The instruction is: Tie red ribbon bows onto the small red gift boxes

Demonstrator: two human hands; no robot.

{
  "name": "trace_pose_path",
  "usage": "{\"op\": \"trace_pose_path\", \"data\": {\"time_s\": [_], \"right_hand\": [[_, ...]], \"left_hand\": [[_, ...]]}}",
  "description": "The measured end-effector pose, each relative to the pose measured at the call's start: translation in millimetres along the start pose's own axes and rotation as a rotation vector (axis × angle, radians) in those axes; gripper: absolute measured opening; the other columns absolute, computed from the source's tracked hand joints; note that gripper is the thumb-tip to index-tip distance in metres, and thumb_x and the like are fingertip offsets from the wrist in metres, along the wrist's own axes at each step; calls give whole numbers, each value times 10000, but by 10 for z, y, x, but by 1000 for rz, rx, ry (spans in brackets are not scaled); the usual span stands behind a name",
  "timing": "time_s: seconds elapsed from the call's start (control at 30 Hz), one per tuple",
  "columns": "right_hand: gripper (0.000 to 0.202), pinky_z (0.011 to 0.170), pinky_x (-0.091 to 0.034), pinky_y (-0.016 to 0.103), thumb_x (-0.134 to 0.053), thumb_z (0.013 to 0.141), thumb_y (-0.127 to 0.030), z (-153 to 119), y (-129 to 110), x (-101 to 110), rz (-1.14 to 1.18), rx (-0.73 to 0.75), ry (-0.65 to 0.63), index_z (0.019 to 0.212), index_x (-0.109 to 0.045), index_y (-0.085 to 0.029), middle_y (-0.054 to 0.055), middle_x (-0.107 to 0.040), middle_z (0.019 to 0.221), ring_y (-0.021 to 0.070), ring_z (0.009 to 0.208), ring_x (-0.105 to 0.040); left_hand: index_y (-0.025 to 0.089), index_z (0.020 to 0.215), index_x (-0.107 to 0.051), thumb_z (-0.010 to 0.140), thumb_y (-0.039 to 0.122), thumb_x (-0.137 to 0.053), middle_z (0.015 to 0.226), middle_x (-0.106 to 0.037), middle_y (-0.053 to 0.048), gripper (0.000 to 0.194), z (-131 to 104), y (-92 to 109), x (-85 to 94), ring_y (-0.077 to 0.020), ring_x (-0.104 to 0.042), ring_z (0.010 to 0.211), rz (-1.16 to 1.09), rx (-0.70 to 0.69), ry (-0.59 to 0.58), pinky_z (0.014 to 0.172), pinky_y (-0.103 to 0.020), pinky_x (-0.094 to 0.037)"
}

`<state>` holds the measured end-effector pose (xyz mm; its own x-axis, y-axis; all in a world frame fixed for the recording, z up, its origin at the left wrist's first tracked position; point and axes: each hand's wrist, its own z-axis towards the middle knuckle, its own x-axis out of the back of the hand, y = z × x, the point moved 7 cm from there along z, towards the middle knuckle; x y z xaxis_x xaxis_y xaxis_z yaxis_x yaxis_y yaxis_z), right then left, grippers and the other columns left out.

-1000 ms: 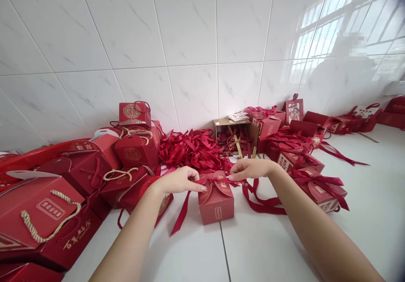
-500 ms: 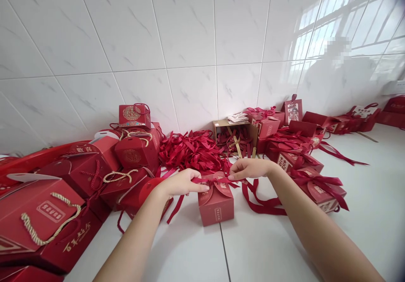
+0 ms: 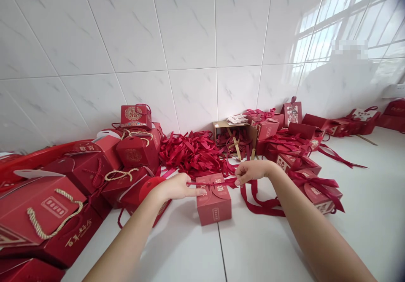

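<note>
A small red gift box (image 3: 214, 211) stands on the white tiled surface between my hands, its top flaps folded down flat. Across its top runs a dark red ribbon (image 3: 218, 184), pulled taut sideways. My left hand (image 3: 180, 186) grips the ribbon at the box's left edge, with a finger stretched onto the top. On the other side, just past the box's right edge, my right hand (image 3: 253, 172) pinches the ribbon between thumb and curled fingers. A loose length of dark red ribbon (image 3: 262, 208) curls on the surface below my right wrist.
Behind the box lie a heap of red ribbons (image 3: 190, 151) and an open cardboard box (image 3: 218, 132) of ribbon pieces. Larger red boxes with rope handles (image 3: 50, 206) are stacked at left. Ribbon-tied boxes (image 3: 319, 189) line the right, before a tiled wall (image 3: 193, 29).
My hands have drawn apart, pulling the ribbon tight. The box's top flaps, raised earlier, now lie flatter. The view has shifted slightly.
</note>
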<state>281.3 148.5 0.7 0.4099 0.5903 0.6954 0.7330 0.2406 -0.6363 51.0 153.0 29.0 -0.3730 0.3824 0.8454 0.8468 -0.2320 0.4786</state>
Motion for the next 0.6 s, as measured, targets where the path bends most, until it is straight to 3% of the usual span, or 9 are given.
{"op": "trace_pose_path", "data": {"time_s": [0.2, 0.3, 0.4, 0.5, 0.6], "right_hand": [[392, 513, -234, 247, -630, 764, -488, -111, -246, 50, 51, 119, 3, 587, -484, -170, -67, -337, 536, 76, 516, -272], [379, 525, -259, 241, -578, 811, -489, -173, -466, 115, 109, 212, 63, 619, -503, -170, -62, -367, 572, 74, 528, -292], [343, 571, -332, 238, -574, 830, -468, -216, -711, 164, 263, 337, 148, 672, -566, -163, -30, -503, 636, 82, 573, -414], [299, 623, -397, 244, -621, 810, -433, -249, -878, 191, 498, 432, 251, 697, -617, -156, -6, -587, 658, 94, 607, -510], [300, 640, -428, 248, -649, 783, -440, -289, -930, 169, 567, 425, 326, 686, -632, -157, -8, -599, 645, 94, 599, -532]], "left_hand": [[201, 708, -493, 587, 734, -598, 711, -531, 13, 557, -131, -67, -50, -175, -493, 642, -1, -15, 94, 523, -250, -308], [207, 857, -511, 616, 685, -627, 911, -587, -35, 548, -195, -22, -3, -237, -551, 845, -41, -83, 243, 656, -288, -407], [224, 958, -511, 636, 619, -671, 1071, -581, -66, 535, -280, 178, 34, -268, -536, 1009, -109, -223, 435, 794, -341, -429], [239, 1035, -499, 656, 571, -693, 1079, -596, -69, 540, -314, 438, -54, -265, -561, 988, -168, -339, 504, 776, -350, -447], [222, 990, -483, 679, 466, -709, 995, -607, -64, 455, -341, 607, -55, -261, -563, 936, -52, -376, 704, 746, -350, -448]]}}
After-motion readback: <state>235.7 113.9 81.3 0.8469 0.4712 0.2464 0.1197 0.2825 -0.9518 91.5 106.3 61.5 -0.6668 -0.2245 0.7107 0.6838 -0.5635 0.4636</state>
